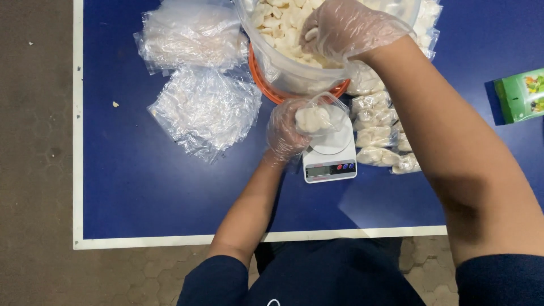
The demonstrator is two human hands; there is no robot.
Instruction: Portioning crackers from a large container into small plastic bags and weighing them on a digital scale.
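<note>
My left hand, in a thin clear glove, holds a small clear plastic bag partly filled with white crackers over a small white kitchen scale. My right hand, also gloved, reaches into a large clear tub of pale white crackers and is closed around a few pieces. The tub has an orange rim at its base and stands just behind the scale.
Two piles of empty clear bags lie left of the tub on the blue table. Several filled small bags are stacked right of the scale. A green carton sits at the right edge. A crumb lies near the left border.
</note>
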